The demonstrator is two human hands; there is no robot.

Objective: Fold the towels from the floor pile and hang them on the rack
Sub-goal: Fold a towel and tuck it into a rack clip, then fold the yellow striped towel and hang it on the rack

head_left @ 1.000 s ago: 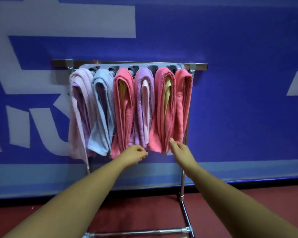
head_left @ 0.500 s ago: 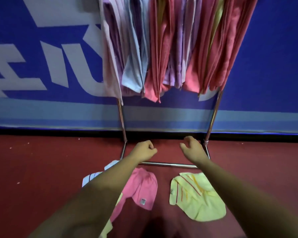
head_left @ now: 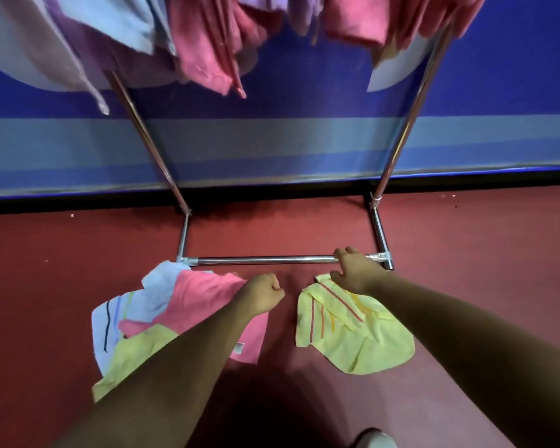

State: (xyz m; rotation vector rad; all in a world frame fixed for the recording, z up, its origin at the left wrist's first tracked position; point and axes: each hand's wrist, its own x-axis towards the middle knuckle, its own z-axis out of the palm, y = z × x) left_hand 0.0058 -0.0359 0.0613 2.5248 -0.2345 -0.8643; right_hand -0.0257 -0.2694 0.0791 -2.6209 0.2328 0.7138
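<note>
lower now, left grip [head_left: 262, 295] empty fist over pink towel [head_left: 201, 297], right grip [head_left: 356, 270] unclear at striped yellow towel [head_left: 353, 345]

Head view: worn on the head, facing forward and steeply down.
Near: floor [head_left: 62, 286], close.
Far: rack [head_left: 265, 260] base, wall [head_left: 304, 140].

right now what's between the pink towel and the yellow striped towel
Only bare red floor, seen in the head view; the left hand overlaps the pink towel's edge.
</note>
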